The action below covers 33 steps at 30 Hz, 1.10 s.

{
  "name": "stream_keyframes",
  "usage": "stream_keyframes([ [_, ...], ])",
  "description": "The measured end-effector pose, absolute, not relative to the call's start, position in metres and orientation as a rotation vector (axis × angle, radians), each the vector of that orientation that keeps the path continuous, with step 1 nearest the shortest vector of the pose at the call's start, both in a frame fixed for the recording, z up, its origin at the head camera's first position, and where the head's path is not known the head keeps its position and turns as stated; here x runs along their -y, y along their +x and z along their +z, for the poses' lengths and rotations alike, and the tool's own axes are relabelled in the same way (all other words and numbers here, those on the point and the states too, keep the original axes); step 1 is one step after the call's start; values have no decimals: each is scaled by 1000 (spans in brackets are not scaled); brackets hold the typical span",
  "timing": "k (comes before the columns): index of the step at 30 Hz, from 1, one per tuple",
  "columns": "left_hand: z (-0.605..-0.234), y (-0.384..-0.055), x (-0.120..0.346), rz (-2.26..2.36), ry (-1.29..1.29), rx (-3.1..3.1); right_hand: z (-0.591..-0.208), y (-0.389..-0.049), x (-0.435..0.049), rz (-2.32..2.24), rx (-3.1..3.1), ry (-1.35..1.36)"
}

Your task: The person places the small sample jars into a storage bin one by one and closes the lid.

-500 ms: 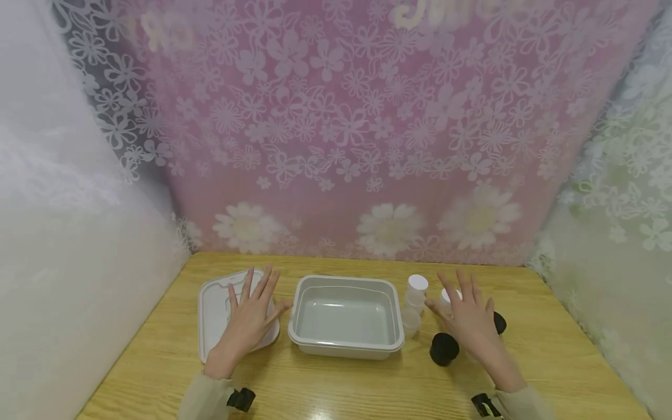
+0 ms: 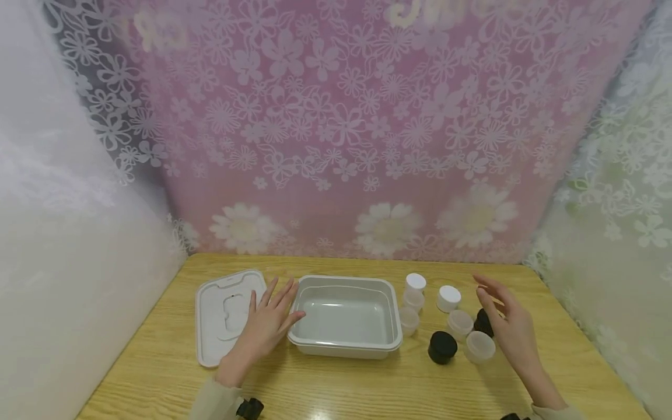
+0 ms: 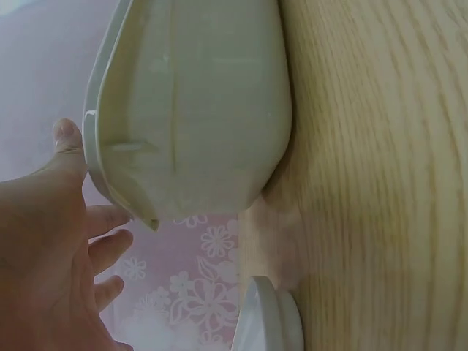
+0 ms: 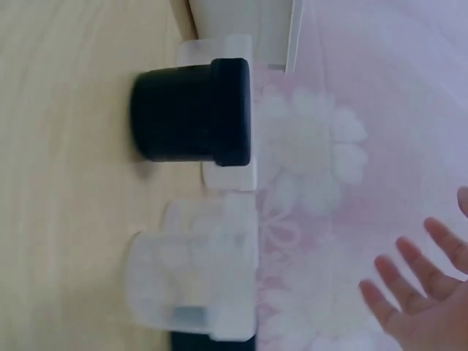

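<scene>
A grey plastic bin (image 2: pixel 343 348) stands in the middle of the table. My left hand (image 2: pixel 262 326) is at its left rim, fingers spread and thumb over the edge; whether it touches the rim I cannot tell. Left of that hand a flat white lid (image 2: pixel 212 321) lies on the table. My right hand (image 2: pixel 514 335) hovers at the right with loosely bent fingers and holds nothing. Closest to it are a black jar (image 2: pixel 484 324), partly hidden by the hand, and a translucent jar (image 2: pixel 480 347). In the right wrist view, another black jar (image 4: pixel 190 113) stands apart from the fingers.
Between the bin and my right hand stand several small jars: white-lidded ones (image 2: pixel 448 298), translucent ones (image 2: pixel 460 324) and a black one (image 2: pixel 443 347). A flowered pink curtain (image 2: pixel 341 146) hangs behind the wooden table (image 2: pixel 325 391), with pale sheets at both sides.
My left hand has moved right, from over the lid to the bin's left rim. The right hand has moved right and turned, uncovering several jars.
</scene>
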<state>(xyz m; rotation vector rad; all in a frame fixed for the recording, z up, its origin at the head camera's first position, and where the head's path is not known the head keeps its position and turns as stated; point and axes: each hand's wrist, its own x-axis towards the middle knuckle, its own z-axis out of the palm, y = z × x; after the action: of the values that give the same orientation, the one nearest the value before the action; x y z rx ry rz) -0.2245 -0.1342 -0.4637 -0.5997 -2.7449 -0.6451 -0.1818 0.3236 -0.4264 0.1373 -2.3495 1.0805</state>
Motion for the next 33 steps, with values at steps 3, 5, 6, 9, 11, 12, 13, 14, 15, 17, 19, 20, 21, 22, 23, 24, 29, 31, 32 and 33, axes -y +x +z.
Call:
stream_keyframes([
  [3, -464, -222, 135, -638, -591, 2764, -432, -180, -333, 1217, 2319, 172],
  [5, -463, -221, 135, -630, -582, 2772, -434, -178, -339, 1316, 2311, 212],
  [6, -463, -221, 135, -626, -578, 2778, -436, -177, -342, 1359, 2307, 232],
  [9, -462, -220, 134, -636, -581, 2786, -440, -172, -351, 1514, 2290, 270],
  [11, -462, -220, 133, -646, -581, 2791, -443, -167, -356, 1608, 2295, 249],
  [12, -463, -220, 133, -653, -580, 2794, -446, -165, -358, 1632, 2314, 236],
  [13, -463, -220, 133, -660, -581, 2795, -448, -162, -360, 1636, 2346, 210],
  [14, -463, -220, 133, -662, -580, 2796, -450, -160, -362, 1626, 2385, 180],
  [15, -463, -220, 133, -661, -580, 2796, -452, -158, -363, 1610, 2429, 149],
  [17, -463, -219, 132, -661, -581, 2795, -455, -155, -365, 1541, 2524, 90],
  [19, -463, -219, 132, -660, -584, 2795, -459, -153, -366, 1469, 2597, 38],
  [20, -463, -219, 132, -657, -585, 2795, -461, -153, -367, 1453, 2624, 16],
  [21, -463, -219, 131, -656, -586, 2795, -463, -152, -367, 1441, 2646, 0],
  [22, -463, -219, 131, -657, -588, 2795, -465, -152, -368, 1431, 2669, -16],
  [23, -463, -220, 130, -655, -588, 2795, -467, -152, -368, 1428, 2687, -34],
  [24, -463, -220, 130, -655, -588, 2796, -469, -151, -368, 1434, 2701, -48],
  [29, -464, -220, 128, -654, -593, 2795, -476, -147, -368, 1492, 2765, -144],
  [31, -464, -220, 127, -652, -598, 2794, -477, -146, -368, 1513, 2781, -185],
  [32, -464, -220, 126, -655, -602, 2794, -477, -145, -368, 1520, 2786, -196],
  [33, -465, -220, 126, -657, -606, 2793, -477, -145, -368, 1533, 2785, -216],
])
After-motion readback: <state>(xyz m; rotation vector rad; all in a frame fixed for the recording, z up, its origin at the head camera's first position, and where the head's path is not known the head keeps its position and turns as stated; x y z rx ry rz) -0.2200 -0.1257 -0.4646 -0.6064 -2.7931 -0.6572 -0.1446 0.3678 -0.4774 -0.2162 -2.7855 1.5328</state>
